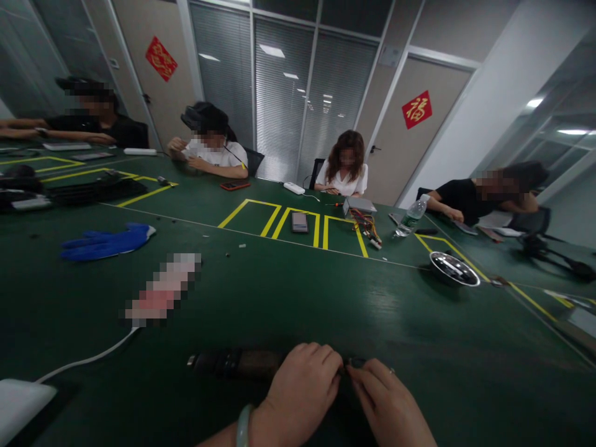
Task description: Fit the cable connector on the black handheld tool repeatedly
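Note:
A long dark cylindrical tool (pixel 251 362) with a small metal tip at its left end lies crosswise on the green table, close to me. My left hand (pixel 305 385) is closed around the right part of this tool, a pale bangle on its wrist. Right beside it, my right hand (pixel 388 397) is closed, thumb and fingers pinching at the tool's right end. A small dark part (pixel 357 361) shows at those fingertips; its kind is hard to make out. The fingers hide where the part and the tool meet.
On the green table (pixel 298 285) lie a blue glove (pixel 107 242), a blurred-out phone on a white cable (pixel 88 358), a metal bowl (pixel 454 269), a water bottle (pixel 411 217), a small phone (pixel 300 222) and a metal box with wires (pixel 359 207). Several people sit across.

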Tool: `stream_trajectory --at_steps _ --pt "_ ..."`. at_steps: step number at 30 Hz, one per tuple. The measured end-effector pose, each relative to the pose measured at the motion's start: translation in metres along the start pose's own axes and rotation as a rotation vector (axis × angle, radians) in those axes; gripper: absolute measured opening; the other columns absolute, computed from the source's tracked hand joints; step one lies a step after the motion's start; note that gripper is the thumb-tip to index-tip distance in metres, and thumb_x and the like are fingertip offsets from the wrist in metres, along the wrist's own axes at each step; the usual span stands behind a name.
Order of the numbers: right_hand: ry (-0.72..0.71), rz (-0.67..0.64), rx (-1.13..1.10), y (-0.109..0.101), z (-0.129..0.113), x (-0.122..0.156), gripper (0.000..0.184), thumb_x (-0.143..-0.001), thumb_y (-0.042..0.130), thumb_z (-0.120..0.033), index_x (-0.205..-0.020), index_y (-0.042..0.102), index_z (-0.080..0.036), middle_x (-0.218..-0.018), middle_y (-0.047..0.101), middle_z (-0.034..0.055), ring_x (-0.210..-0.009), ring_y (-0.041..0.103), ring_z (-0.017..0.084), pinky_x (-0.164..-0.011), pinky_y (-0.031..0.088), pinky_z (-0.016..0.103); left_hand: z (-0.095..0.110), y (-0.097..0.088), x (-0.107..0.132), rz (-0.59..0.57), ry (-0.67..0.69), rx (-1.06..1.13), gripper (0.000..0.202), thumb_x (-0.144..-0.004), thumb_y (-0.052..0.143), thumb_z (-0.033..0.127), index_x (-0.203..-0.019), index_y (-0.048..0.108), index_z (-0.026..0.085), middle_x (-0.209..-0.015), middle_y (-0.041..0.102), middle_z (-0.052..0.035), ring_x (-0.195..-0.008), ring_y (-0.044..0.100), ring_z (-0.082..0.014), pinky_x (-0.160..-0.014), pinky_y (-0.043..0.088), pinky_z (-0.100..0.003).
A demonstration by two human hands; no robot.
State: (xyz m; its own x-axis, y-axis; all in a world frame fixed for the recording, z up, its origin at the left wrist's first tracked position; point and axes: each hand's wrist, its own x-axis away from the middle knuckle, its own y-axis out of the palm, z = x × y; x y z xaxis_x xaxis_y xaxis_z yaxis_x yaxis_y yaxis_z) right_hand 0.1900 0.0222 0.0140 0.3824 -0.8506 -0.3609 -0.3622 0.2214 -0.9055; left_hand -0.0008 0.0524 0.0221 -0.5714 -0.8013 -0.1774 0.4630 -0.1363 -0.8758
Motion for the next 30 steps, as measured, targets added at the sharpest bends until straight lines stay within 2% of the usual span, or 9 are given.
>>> stream_trajectory --at_steps 6,15,22,30 --pt "-0.059 0.008 0.007 0.003 -0.002 -0.001 0.026 -0.093 0.042 -0.020 -0.100 0.067 -0.024 -0.087 0.066 0.0041 -0.075 0.065 0.016 -0.068 0.053 0.025 0.000 0.003 0.000 0.000 -0.002 -0.036 0.010 -0.091 0.048 0.017 -0.090 0.058 0.019 -0.091 0.062 -0.0016 -0.085 0.055 -0.0178 -0.080 0.043 -0.034" --pt "-0.049 0.013 0.028 0.008 0.004 0.003 0.026 -0.093 0.040 -0.020 -0.094 0.067 -0.022 -0.084 0.066 0.0044 -0.071 0.065 0.014 -0.066 0.054 0.024 -0.001 0.001 -0.001 -0.005 0.002 -0.044 0.007 -0.091 0.050 0.018 -0.088 0.057 0.019 -0.091 0.061 -0.0014 -0.084 0.055 -0.0168 -0.078 0.043 -0.031" --pt "-0.029 0.011 -0.002 0.010 0.012 0.006 0.020 -0.090 0.047 -0.021 -0.094 0.066 -0.024 -0.083 0.066 0.0027 -0.070 0.066 0.014 -0.065 0.054 0.022 -0.003 0.005 0.000 0.003 0.000 -0.056 0.004 -0.089 0.052 0.019 -0.088 0.056 0.020 -0.090 0.060 -0.0011 -0.084 0.054 -0.0175 -0.077 0.042 -0.031" --pt "-0.001 -0.071 -0.042 0.013 0.016 0.010 0.020 -0.089 0.048 -0.018 -0.098 0.065 -0.024 -0.087 0.065 0.0036 -0.075 0.066 0.014 -0.069 0.054 0.022 -0.003 0.004 0.000 0.014 -0.001 -0.031 0.002 -0.088 0.054 0.020 -0.089 0.056 0.020 -0.091 0.061 -0.0005 -0.085 0.054 -0.0181 -0.078 0.042 -0.033"
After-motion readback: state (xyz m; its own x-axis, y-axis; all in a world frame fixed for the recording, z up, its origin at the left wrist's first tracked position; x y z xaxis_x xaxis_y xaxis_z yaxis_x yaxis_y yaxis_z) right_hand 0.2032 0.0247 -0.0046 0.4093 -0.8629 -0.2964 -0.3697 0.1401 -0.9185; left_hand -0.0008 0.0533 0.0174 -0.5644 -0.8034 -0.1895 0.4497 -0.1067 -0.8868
